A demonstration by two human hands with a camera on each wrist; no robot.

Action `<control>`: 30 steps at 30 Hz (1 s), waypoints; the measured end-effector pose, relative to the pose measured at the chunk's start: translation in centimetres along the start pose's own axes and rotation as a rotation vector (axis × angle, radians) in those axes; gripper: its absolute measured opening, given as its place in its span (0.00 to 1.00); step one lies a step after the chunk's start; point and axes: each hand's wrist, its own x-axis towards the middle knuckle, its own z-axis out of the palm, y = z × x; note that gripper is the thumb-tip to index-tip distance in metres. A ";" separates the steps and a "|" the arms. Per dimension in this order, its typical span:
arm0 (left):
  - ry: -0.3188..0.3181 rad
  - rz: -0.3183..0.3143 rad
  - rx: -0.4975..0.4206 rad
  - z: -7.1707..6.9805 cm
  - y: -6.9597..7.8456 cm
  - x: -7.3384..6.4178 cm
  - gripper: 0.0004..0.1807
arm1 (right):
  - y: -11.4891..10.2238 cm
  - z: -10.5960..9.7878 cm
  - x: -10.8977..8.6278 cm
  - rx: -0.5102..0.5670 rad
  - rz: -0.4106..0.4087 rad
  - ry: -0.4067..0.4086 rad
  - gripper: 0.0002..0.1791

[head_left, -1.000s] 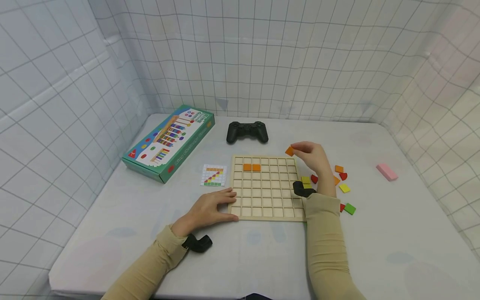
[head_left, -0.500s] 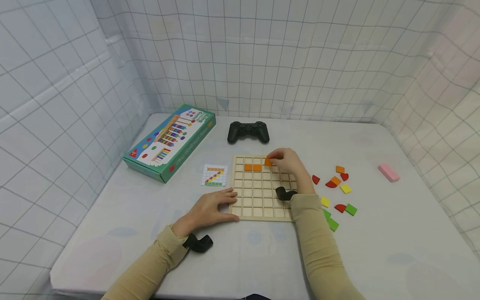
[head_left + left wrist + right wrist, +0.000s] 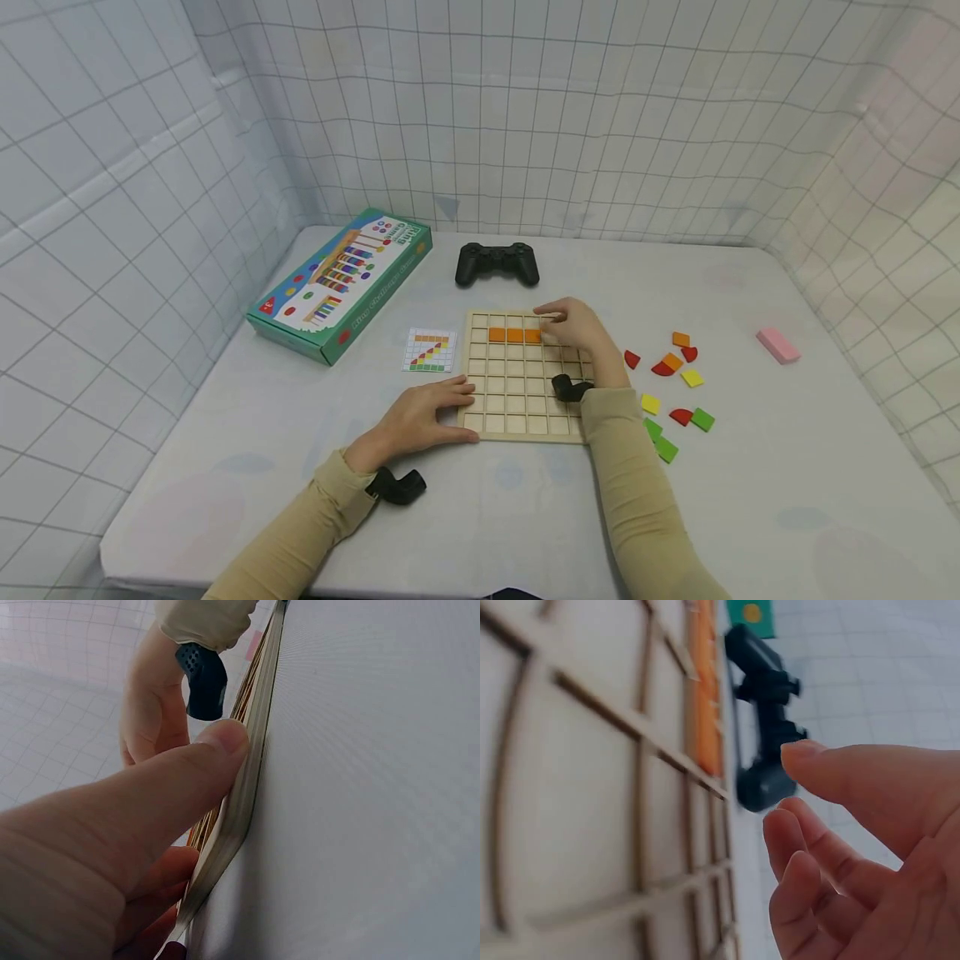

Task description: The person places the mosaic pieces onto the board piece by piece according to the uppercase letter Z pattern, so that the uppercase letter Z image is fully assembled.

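Left wrist alone: board edge-on

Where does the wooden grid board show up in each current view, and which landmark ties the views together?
Head: middle of the picture, the wooden grid board seen from above.
Left wrist: a slanting strip, seen nearly edge-on, running from the top down to the lower left.
Right wrist: large and close, filling most of the left half.
Shared landmark: the right hand, upper left in the left wrist view and lower right in the right wrist view.

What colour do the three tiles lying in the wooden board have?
The three tiles are orange; the head view shows this best.
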 end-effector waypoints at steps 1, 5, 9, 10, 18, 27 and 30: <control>0.001 0.001 0.000 0.0 0.0 0.0 0.35 | 0.0 -0.4 -0.3 0.018 -0.006 0.017 0.19; 0.005 0.010 0.004 0.0 -0.1 0.0 0.35 | 0.5 -2.3 -1.4 0.094 -0.018 0.092 0.21; 0.007 0.015 0.011 0.0 -0.1 0.0 0.35 | 0.9 -3.9 -2.5 0.155 -0.037 0.173 0.21; 0.006 0.015 0.012 0.0 -0.1 0.0 0.35 | 1.0 -4.2 -2.8 0.166 -0.042 0.195 0.21; 0.007 0.012 0.008 0.1 -0.1 0.0 0.35 | 2.4 -5.9 -4.2 0.266 -0.039 0.369 0.23; 0.017 0.019 0.005 0.1 0.0 0.0 0.35 | 4.0 -7.3 -5.9 0.308 0.020 0.607 0.21; 0.018 0.017 0.006 0.1 -0.1 0.0 0.35 | 4.5 -7.7 -6.3 0.364 0.050 0.675 0.19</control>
